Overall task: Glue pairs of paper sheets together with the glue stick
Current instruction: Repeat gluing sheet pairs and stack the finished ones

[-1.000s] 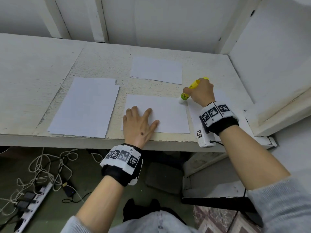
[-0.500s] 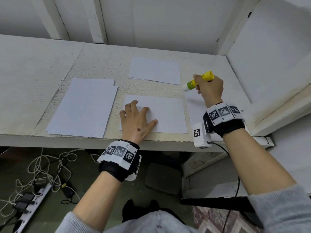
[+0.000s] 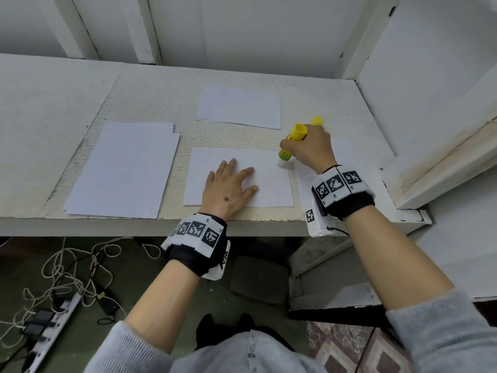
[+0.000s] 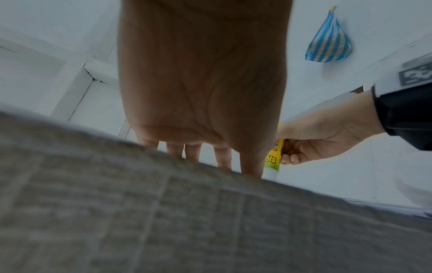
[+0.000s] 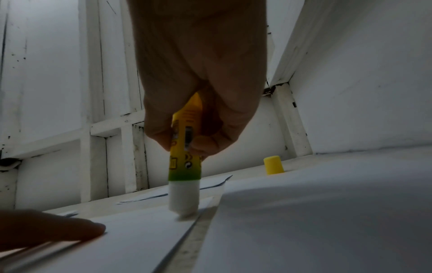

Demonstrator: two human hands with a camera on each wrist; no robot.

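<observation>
While right hand (image 3: 313, 146) fingers (image 5: 205, 144) grip glue stick (image 5: 185, 157), tip on sheet (image 3: 269, 184)

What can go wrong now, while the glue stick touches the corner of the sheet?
The glue stick meets the middle sheet near its right edge, so glue may smear onto the table. The left hand presses only the near left part, so the far corner might lift or wrinkle.

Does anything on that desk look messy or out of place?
Not much. The left paper stack is slightly fanned, its top corner stepped rather than flush. The yellow cap stands apart on the desk, as expected while the glue stick is in use.
</observation>
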